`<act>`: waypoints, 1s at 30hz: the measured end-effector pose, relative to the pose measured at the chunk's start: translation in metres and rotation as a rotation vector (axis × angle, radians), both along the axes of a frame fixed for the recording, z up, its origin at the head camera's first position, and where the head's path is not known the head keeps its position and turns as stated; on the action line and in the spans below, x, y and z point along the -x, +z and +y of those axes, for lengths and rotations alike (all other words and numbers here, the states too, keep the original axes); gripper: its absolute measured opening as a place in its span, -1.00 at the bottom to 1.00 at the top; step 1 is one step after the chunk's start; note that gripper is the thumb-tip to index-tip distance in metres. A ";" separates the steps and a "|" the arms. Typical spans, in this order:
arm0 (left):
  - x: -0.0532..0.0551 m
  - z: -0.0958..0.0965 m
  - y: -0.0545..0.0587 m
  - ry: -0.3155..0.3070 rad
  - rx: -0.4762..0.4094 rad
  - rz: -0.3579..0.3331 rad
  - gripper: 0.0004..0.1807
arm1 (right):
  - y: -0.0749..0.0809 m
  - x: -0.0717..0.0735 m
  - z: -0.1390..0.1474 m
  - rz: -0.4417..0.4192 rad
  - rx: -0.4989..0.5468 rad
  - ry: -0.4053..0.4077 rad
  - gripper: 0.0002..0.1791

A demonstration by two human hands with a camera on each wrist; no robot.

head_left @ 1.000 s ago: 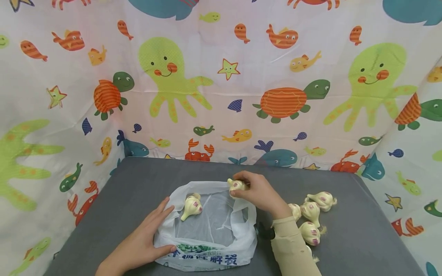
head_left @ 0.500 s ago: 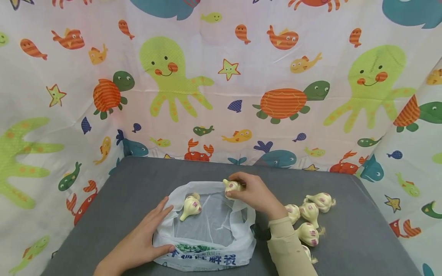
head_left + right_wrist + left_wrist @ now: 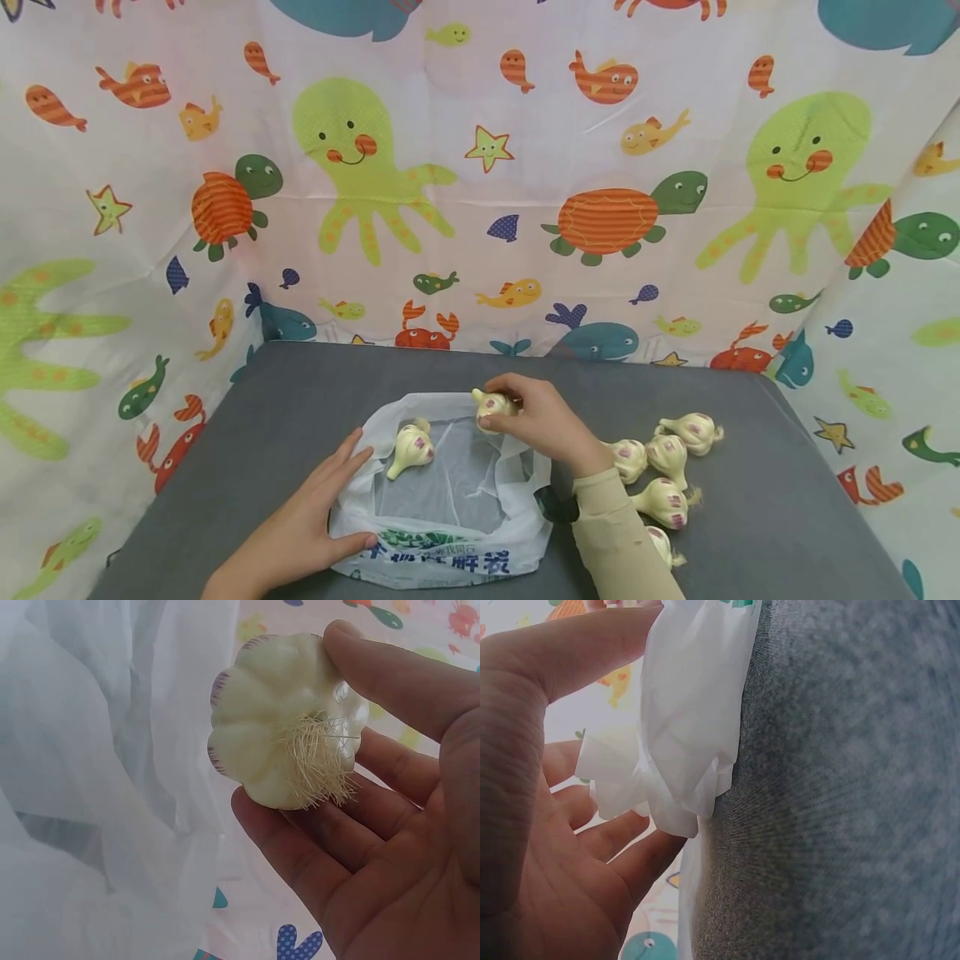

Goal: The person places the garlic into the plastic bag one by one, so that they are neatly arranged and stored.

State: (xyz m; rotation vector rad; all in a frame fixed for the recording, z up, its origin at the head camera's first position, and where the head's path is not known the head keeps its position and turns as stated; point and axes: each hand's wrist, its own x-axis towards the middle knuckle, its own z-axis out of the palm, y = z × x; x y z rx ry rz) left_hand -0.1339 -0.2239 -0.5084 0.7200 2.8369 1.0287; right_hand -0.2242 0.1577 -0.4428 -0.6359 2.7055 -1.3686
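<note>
A white plastic bag [image 3: 465, 557] with green and blue print lies with its mouth spread, and one garlic bulb [image 3: 412, 448] rests inside at the left. My right hand [image 3: 542, 419] pinches another garlic bulb [image 3: 493, 408] between thumb and fingers, over the bag's back right rim. Its root tuft faces the camera in the right wrist view, beside the white plastic [image 3: 180, 750]. Along the bag's left side my left hand [image 3: 311, 517] is spread, fingers and thumb extended and touching the plastic. In the left wrist view, part of those fingers is hidden behind the bag [image 3: 694, 712].
Several more garlic bulbs [image 3: 666, 502] lie grouped right of the bag, one partly behind the right sleeve [image 3: 622, 533]. A grey cloth [image 3: 780, 500] covers the table. Curtains [image 3: 465, 200] printed with sea animals hang at the back and sides.
My right hand has moved slightly left with the garlic bulb, further over the bag's mouth. The left hand keeps its place at the bag. The head view has shifted a little.
</note>
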 end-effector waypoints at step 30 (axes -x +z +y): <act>-0.001 0.000 -0.001 0.000 0.010 -0.013 0.22 | -0.014 0.000 -0.031 -0.012 -0.041 0.099 -0.48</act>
